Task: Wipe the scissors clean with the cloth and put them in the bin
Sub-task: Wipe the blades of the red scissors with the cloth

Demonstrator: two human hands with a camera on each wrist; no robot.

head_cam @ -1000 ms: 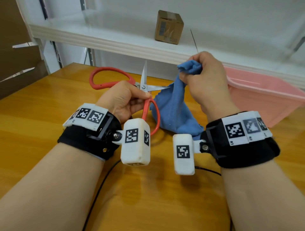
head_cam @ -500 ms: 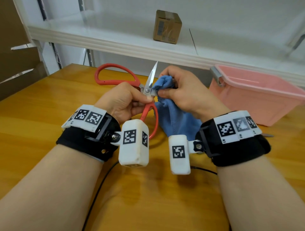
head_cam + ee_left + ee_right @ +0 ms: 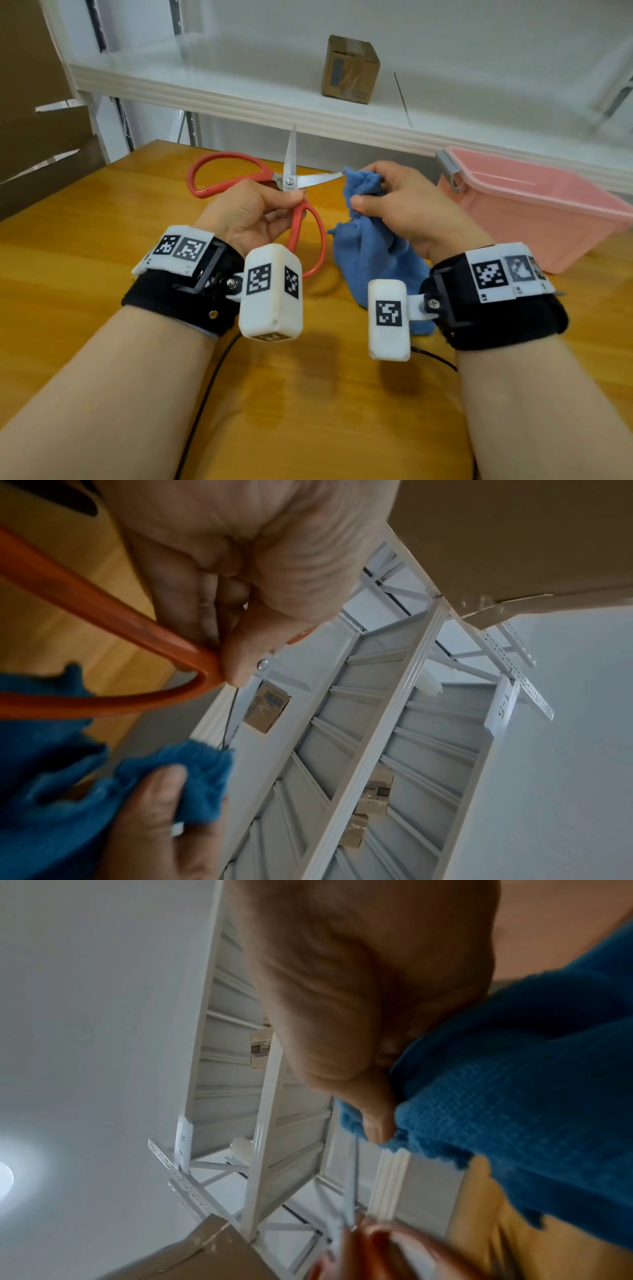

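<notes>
Red-handled scissors (image 3: 291, 178) are held above the wooden table with their blades spread, one pointing up, one pointing right. My left hand (image 3: 253, 216) pinches them near the pivot and lower handle (image 3: 113, 704). My right hand (image 3: 394, 202) grips a bunched blue cloth (image 3: 366, 253), whose top touches the tip of the right-pointing blade; the rest hangs down to the table. The blue cloth (image 3: 514, 1069) fills the right wrist view, and the blue cloth (image 3: 68, 791) also shows low in the left wrist view. A pink plastic bin (image 3: 534, 205) stands at the right, uncovered.
A white shelf (image 3: 239, 89) runs behind the table with a small cardboard box (image 3: 349, 70) on it. Brown cardboard (image 3: 30, 120) stands at the far left. A black cable (image 3: 209, 387) trails across the wooden table (image 3: 68, 257) between my arms.
My right hand drew the cloth from the pivot out along the right-pointing blade to its tip. The scissors shifted slightly, the upper blade now standing nearly vertical.
</notes>
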